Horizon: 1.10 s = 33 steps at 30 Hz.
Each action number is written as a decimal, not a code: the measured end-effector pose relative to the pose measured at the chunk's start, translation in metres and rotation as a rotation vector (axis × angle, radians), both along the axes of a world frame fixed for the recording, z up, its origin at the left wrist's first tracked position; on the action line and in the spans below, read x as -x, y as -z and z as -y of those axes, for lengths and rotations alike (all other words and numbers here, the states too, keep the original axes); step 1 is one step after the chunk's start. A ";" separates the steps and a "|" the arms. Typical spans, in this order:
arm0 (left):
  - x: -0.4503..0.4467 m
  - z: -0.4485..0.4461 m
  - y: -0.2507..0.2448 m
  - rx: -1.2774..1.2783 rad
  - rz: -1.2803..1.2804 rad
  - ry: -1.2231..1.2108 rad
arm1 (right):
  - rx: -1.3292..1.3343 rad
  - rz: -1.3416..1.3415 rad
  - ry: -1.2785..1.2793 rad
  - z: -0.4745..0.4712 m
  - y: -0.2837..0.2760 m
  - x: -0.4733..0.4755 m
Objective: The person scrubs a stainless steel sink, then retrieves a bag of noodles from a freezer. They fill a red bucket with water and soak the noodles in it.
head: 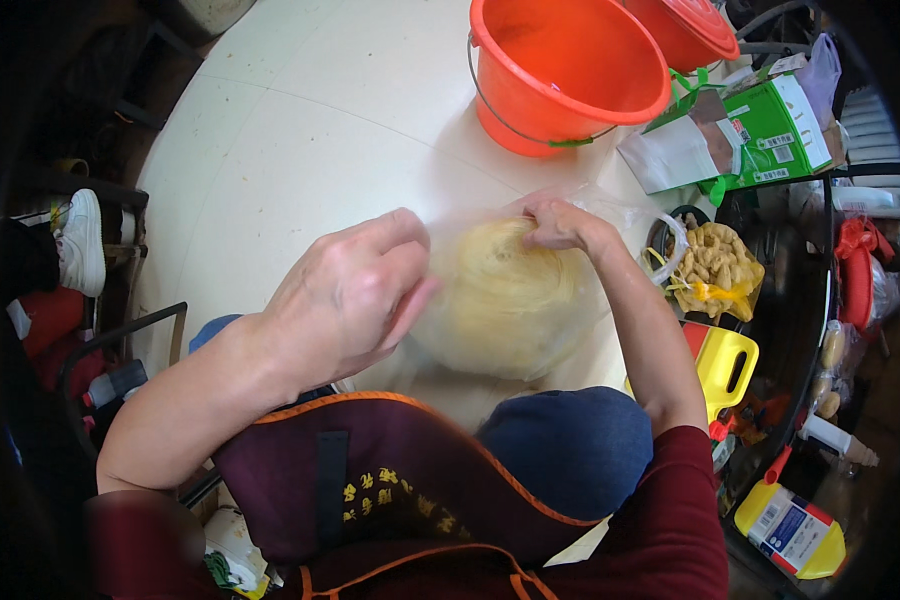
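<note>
A large clear plastic bag [510, 345] stands on the floor between my knees, filled with pale yellow, thin strands that look like noodles [521, 277]. My right hand [559, 225] is at the bag's upper right rim, fingers bent around the plastic's edge, with the loose top of the bag spreading to the right. Left of the bag, my left hand [367, 285] is raised in front of me with its fingers curled; motion blur hides whether anything is between them.
Beyond the bag stands a red plastic bucket [570, 112] with a wire handle, a lidded red one [690, 30] behind it. At right are a green carton [772, 135], a bag of ginger-like roots [712, 270] and a yellow jug [727, 367]. A white shoe [82, 244] is at left.
</note>
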<state>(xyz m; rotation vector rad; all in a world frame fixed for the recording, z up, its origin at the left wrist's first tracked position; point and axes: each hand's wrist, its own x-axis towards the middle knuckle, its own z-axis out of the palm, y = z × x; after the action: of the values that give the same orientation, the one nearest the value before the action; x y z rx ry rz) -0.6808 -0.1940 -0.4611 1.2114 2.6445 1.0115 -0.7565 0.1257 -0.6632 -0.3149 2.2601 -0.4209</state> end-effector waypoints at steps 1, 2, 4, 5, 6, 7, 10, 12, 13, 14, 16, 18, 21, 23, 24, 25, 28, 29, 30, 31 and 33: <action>0.000 -0.002 0.001 -0.025 -0.001 0.009 | -0.016 0.023 0.001 0.000 0.001 -0.001; 0.001 -0.003 0.002 -0.050 -0.004 0.021 | -0.015 0.037 0.010 -0.001 0.001 -0.002; 0.002 -0.005 0.004 -0.058 -0.013 0.053 | 0.130 0.010 0.043 -0.004 0.000 -0.005; 0.002 -0.006 0.005 -0.063 -0.019 0.066 | 0.215 -0.013 0.055 -0.007 0.000 -0.007; 0.003 -0.006 0.005 -0.065 -0.018 0.062 | 0.203 -0.026 0.073 -0.009 0.000 -0.009; 0.004 -0.006 0.006 -0.067 -0.016 0.057 | 0.196 -0.041 0.084 -0.012 0.000 -0.011; 0.005 -0.007 0.007 -0.086 -0.006 0.053 | 0.214 0.025 0.165 -0.019 0.003 -0.017; 0.005 -0.007 0.007 -0.086 0.008 0.062 | 0.282 0.030 0.217 -0.021 0.002 -0.021; 0.005 -0.007 0.007 -0.079 0.018 0.069 | 0.335 -0.006 0.232 -0.021 0.000 -0.023; 0.006 -0.008 0.007 -0.078 0.017 0.076 | 0.388 -0.038 0.248 -0.022 -0.004 -0.027; 0.006 -0.008 0.007 -0.119 0.001 0.062 | 0.402 -0.047 0.255 -0.020 -0.015 -0.035; 0.007 -0.008 0.006 -0.131 0.002 0.048 | 0.436 -0.070 0.299 -0.015 -0.030 -0.044; 0.008 -0.008 0.005 -0.135 0.072 0.030 | 0.349 -0.097 0.356 -0.001 -0.050 -0.056; 0.009 -0.008 0.005 -0.151 0.140 0.020 | 0.103 -0.078 0.306 0.009 -0.060 -0.054; 0.010 -0.008 0.005 -0.163 0.170 0.007 | 0.095 -0.111 0.336 0.010 -0.067 -0.055; 0.010 -0.008 0.005 -0.174 0.195 -0.006 | 0.090 -0.150 0.364 0.011 -0.073 -0.056; 0.013 -0.007 0.003 -0.226 0.278 -0.050 | 0.240 -0.167 0.380 0.004 -0.090 -0.064; 0.014 -0.006 0.002 -0.250 0.306 -0.041 | 0.344 -0.185 0.401 -0.004 -0.098 -0.069; 0.016 -0.006 0.002 -0.261 0.335 -0.044 | 0.340 -0.309 0.285 -0.005 -0.098 -0.073; 0.017 -0.006 0.001 -0.270 0.359 -0.051 | 0.275 -0.276 0.400 -0.009 -0.100 -0.083; 0.018 -0.006 0.000 -0.292 0.423 -0.074 | 0.460 -0.256 0.466 -0.019 -0.096 -0.090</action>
<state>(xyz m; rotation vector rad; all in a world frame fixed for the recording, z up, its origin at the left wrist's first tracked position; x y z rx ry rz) -0.6988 -0.1878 -0.4612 0.8216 2.2812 1.5144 -0.6668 0.1448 -0.5670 -0.0660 2.4625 -1.2119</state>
